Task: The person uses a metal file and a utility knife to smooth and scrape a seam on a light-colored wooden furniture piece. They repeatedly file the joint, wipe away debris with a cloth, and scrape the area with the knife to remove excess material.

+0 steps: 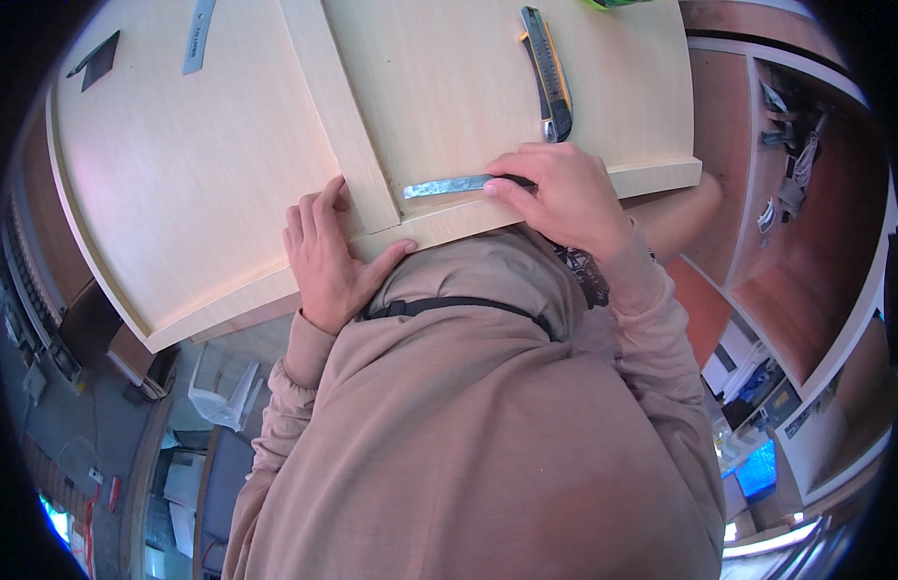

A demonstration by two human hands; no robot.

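Observation:
A pale wooden panel (217,184) with raised edge strips lies across my lap. My left hand (328,256) rests over its near edge strip (449,224), fingers spread and thumb stretched to the right. Its index finger is bent beside the wooden strip (342,106) that crosses the panel. In my right hand (565,193) is a narrow flat metal blade (444,187), pinched between thumb and fingers. The blade points left along the inside of the near strip, close to the corner with the crossing strip. Its dark rear end is partly hidden by my fingers.
A black and yellow utility knife (547,77) lies beyond my right hand. Toward the far left are a steel ruler (197,37) and a small dark flat piece (99,63). A green object (618,4) shows at the top. Open wooden shelving (797,261) stands at right.

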